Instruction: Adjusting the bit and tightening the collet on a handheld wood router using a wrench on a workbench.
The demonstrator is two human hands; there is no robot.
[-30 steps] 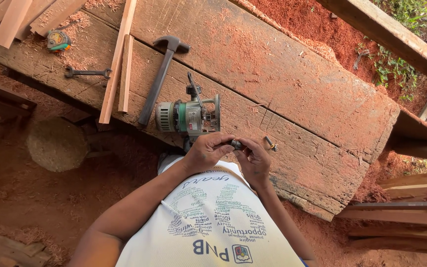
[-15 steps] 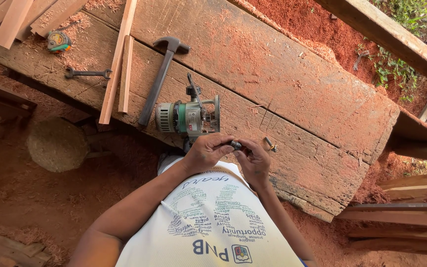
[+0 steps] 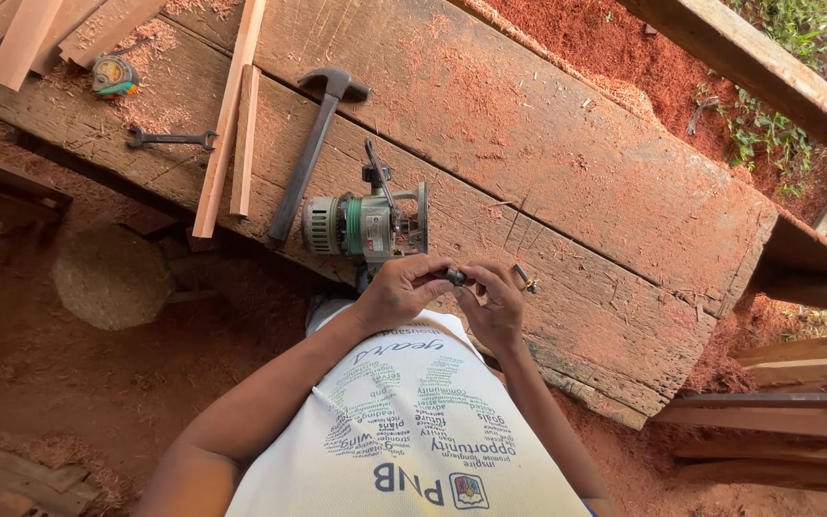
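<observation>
1. Small dark part (image 3: 456,277), prob. a bit or collet piece for the router, is pinched between both hands just above the near edge of the tabletop (image 3: 624,220); too small to tell exactly what it is.
2. Left hand (image 3: 402,292): fingers closed round the part from the left, thumb on top.
3. Right hand (image 3: 495,304): fingers curled, tips meet the same part from the right. Both hands touch each other at the part.
4. Router (image 3: 366,225), green and grey, lies on its side on the tabletop just beyond the left hand, cord end up; not touched.
5. Second small dark bit (image 3: 525,280) lies on the wood just right of the right hand, loose.
6. Hammer (image 3: 313,158) lies diagonal left of the router, near it; two thin wood strips (image 3: 227,124) further left; spanner (image 3: 169,139) and tape measure (image 3: 114,77) well apart at the far left.
7. Risks, as I judge:
   - Part is tiny and held over the edge zone; a slip of the fingers drops it into the deep red sawdust (image 3: 241,316) below, hard to find.
   - Loose bit by the right hand sits near the edge; a wrist nudge could roll it off.
   - Sawdust on the part could foul its fit.
   - Router lies close; an elbow or hand bump could shift it toward the edge.
</observation>
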